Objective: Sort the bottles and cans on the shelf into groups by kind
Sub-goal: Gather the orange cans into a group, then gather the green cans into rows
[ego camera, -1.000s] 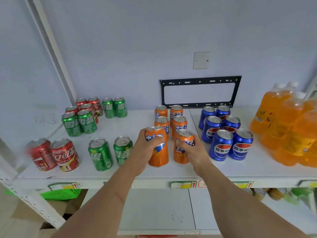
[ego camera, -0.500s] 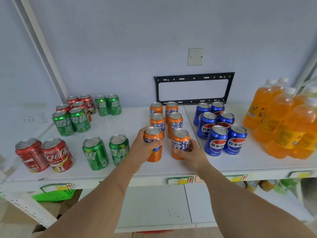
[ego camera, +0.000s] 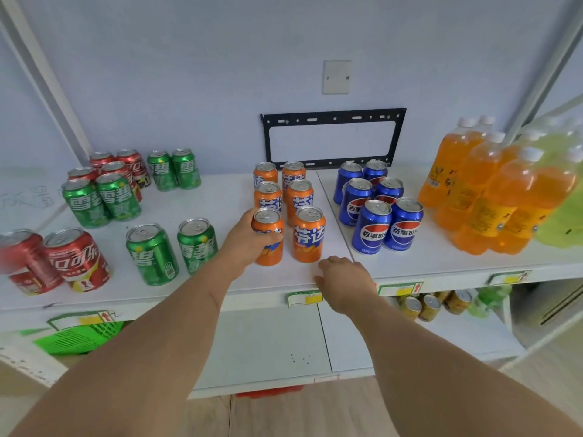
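My left hand (ego camera: 249,239) grips the front-left orange can (ego camera: 268,244), which stands on the white shelf (ego camera: 220,279) in a block of several orange cans. The front-right orange can (ego camera: 309,234) stands free beside it. Apart from that can, my right hand (ego camera: 345,283) hovers over the shelf's front edge, fingers loosely curled and holding nothing. Two green cans (ego camera: 172,250) stand left of my left hand, and two red cans (ego camera: 56,261) at the far left. Mixed red and green cans (ego camera: 113,184) sit at the back left.
Blue cans (ego camera: 378,209) stand grouped right of the orange ones. Orange drink bottles (ego camera: 485,190) and pale green bottles (ego camera: 564,197) fill the right end. A black wall bracket (ego camera: 331,137) hangs behind. More cans (ego camera: 426,305) lie on the lower shelf.
Both front orange cans were set down on the shelf. My right hand let go of its can and pulled back to the shelf's front edge; my left hand still holds its can.
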`<state>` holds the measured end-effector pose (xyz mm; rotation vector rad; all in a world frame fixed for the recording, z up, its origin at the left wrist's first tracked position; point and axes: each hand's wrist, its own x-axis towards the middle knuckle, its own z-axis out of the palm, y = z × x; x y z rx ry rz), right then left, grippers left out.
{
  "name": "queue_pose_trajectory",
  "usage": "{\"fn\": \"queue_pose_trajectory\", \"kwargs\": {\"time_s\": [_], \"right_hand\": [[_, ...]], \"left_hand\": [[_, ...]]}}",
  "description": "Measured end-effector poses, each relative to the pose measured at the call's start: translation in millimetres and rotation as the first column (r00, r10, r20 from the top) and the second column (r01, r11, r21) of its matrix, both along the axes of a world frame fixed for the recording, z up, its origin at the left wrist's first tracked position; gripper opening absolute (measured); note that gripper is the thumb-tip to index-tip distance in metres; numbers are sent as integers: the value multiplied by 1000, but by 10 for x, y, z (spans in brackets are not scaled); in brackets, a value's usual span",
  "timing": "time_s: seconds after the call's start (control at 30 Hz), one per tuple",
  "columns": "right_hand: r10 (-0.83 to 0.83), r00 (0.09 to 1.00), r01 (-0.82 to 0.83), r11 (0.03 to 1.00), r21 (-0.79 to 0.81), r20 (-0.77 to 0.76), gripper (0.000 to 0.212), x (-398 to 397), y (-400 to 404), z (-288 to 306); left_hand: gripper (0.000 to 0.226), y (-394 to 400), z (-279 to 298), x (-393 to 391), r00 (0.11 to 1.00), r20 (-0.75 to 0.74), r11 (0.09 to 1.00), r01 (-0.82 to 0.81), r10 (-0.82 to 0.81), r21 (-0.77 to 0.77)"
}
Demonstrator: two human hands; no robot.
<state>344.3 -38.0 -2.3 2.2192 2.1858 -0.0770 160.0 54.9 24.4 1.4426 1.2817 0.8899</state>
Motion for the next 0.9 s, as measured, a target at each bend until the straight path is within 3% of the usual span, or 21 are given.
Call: {"fn": "queue_pose_trajectory", "kwargs": {"time_s": [0.17, 0.27, 0.33, 0.4, 0.5, 0.6, 0.7, 0.9], "right_hand": [[76, 997, -75, 993, 94, -13, 35, -77, -78, 83], [150, 989, -151, 978, 146, 16, 34, -182, -154, 179], [195, 981, -196, 962, 193, 22, 33, -278, -196, 268], [219, 975, -220, 940, 261, 34, 30, -379, -187, 384], [226, 973, -231, 917, 324, 53, 25, -530, -135, 589], [226, 968, -249, 914, 320, 106, 22, -687, -58, 802], [229, 965, -260, 903, 343, 128, 21, -877, 34, 971], [231, 969, -249, 907, 340, 92, 28, -1421, 303, 1244]], "left_hand": [[52, -171, 187, 50, 993, -103, 998, -49, 53, 38], [34, -358, 333, 45, 931, -341, 971, -51, 130, 232], [22, -485, 384, -30, 792, -580, 914, 70, 192, 399], [28, -586, 404, -151, 598, -746, 834, 222, 293, 505], [28, -684, 478, -363, 381, -814, 701, 422, 437, 574], [28, -685, 624, -576, 249, -819, 638, 525, 517, 563], [30, -640, 748, -834, 230, -813, 620, 547, 536, 563], [33, -432, 926, -1560, 295, -811, 627, 520, 505, 580]]}}
